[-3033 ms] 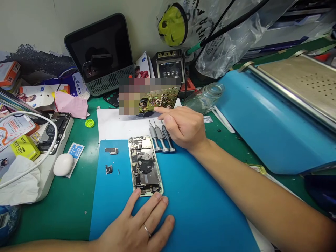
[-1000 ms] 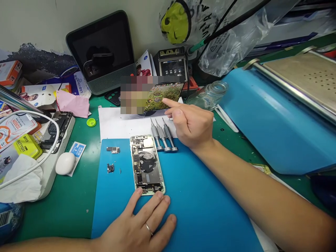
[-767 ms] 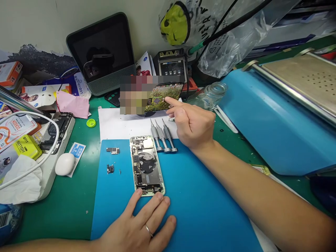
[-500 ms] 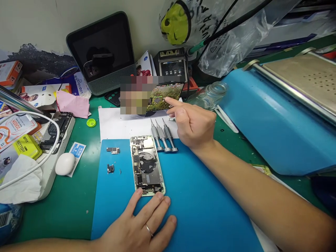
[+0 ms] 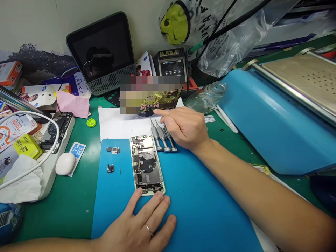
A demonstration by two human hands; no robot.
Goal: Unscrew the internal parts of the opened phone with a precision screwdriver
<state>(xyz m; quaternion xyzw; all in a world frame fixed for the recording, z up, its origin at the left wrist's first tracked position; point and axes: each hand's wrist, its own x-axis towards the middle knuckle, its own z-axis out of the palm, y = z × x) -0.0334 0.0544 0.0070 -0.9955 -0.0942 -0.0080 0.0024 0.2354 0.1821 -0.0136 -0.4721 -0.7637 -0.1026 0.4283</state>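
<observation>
An opened phone (image 5: 152,176) with a pale green frame lies on the blue mat (image 5: 199,199), its boards and battery area exposed. My left hand (image 5: 144,220) is spread open, thumb and fingertips resting at the phone's bottom edge. My right hand (image 5: 186,127) holds nothing; its index finger points out at the lower edge of a propped, lit screen (image 5: 168,99), and the other fingers curl in. Whether that fingertip touches the glass I cannot tell. Below this hand lie three grey screwdrivers (image 5: 160,134), partly covered by it. Small phone parts (image 5: 113,150) sit left of the phone.
A smart display (image 5: 102,52) leans at the back beside a blurred patch. To the right stand a glass jar (image 5: 207,96), white tweezers (image 5: 227,119) and a large blue machine (image 5: 267,122). At left are a white earbud case (image 5: 65,163), a cable and boxes.
My right hand has moved left and slightly down, from the screen's middle to its lower edge. The picture on the screen has changed. My left hand and the opened phone are still.
</observation>
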